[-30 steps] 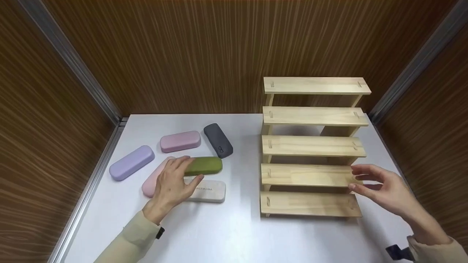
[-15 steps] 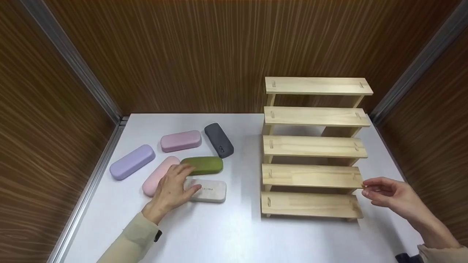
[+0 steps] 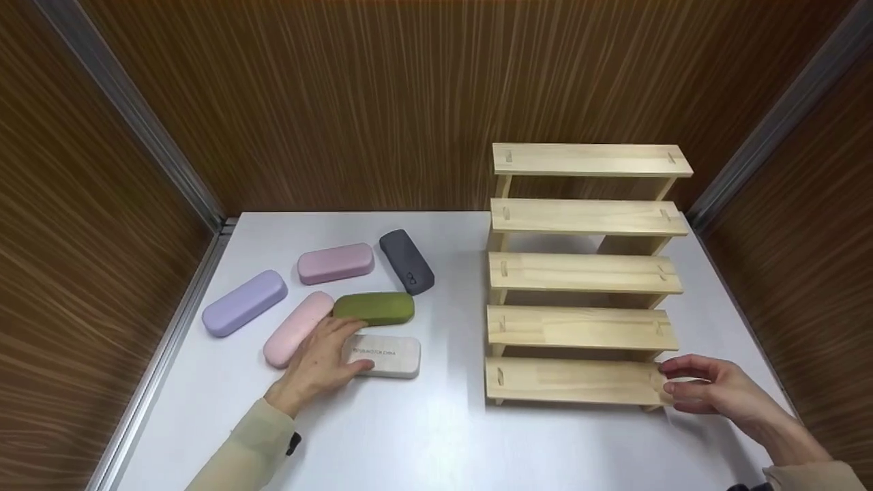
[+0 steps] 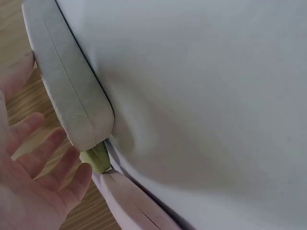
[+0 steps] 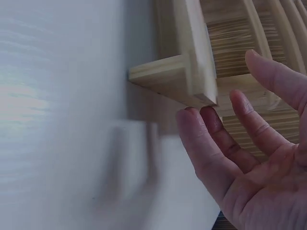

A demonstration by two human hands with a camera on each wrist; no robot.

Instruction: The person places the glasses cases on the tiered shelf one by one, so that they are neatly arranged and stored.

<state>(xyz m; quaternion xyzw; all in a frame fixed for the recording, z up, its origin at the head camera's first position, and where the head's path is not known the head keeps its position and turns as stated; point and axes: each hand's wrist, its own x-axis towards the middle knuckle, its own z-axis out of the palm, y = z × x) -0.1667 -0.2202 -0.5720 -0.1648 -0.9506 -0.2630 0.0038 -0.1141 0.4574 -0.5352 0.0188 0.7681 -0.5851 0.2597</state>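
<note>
My left hand (image 3: 319, 361) hovers at the left end of a white glasses case (image 3: 395, 356). Its thumb reaches over the case's near side, and in the left wrist view the fingers are spread beside the case, not closed round it. Just behind lie a green glasses case (image 3: 375, 309) and a pale pink one (image 3: 297, 329), partly covered by the hand. My right hand (image 3: 726, 395) is at the right end of the lowest board (image 3: 573, 382) of a stepped wooden rack. In the right wrist view its loosely bent fingertips are close to that board's end; contact is unclear.
Farther back on the white table (image 3: 436, 436) lie a mauve case (image 3: 336, 264), a lilac case (image 3: 245, 304) and a dark grey case (image 3: 407, 262). The rack's upper boards (image 3: 586, 217) rise toward the brown back wall (image 3: 354, 109). Wood-patterned walls close both sides.
My right hand has moved down from the second-lowest board to the lowest one. The left hand has lowered slightly toward the white glasses case, uncovering more of the green one.
</note>
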